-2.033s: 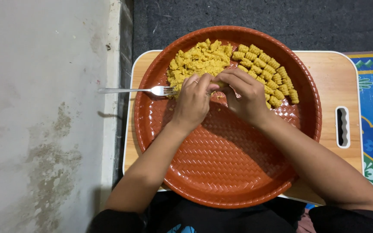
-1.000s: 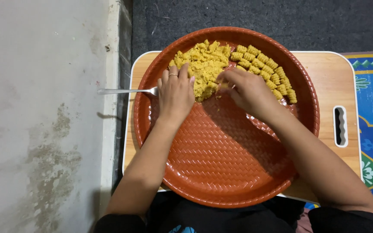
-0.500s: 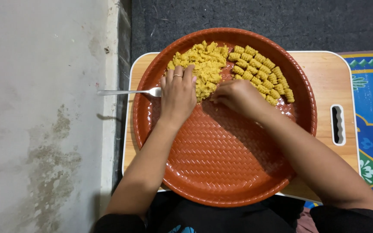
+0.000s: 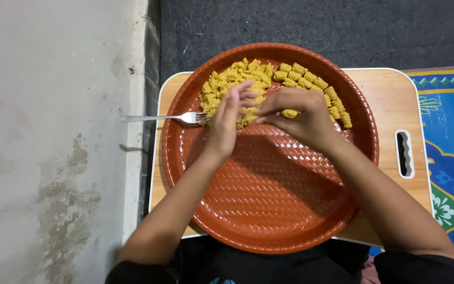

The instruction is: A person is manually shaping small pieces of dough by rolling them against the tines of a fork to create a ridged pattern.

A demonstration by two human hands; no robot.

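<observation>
Far left is bare grey concrete floor (image 4: 48, 131), stained and mottled. A metal fork (image 4: 158, 118) lies across the edge of the wooden worktop (image 4: 390, 89), handle out over the concrete, tines resting on the left rim of the big round brown tray (image 4: 269, 210). The tray has a woven pattern and sits on the worktop, covering most of it.

Next, the left hand (image 4: 228, 122) stands on edge over the tray's upper left, fingers straight and held together, grip open, nothing held. It presses against the loose heap of yellow dough pieces (image 4: 227, 84), just beside the fork tines.

Right next to it, the right hand (image 4: 300, 117) hovers palm down, fingertips bent towards the left hand. One ridged yellow piece (image 4: 289, 113) shows beneath its fingers; whether the grip is actually pinching it cannot be told.

Beyond the knuckles, a neat row of ridged pieces (image 4: 316, 87) curves along the tray's upper right rim. At far right, the worktop's handle slot (image 4: 404, 153), then a blue patterned mat (image 4: 453, 131).
</observation>
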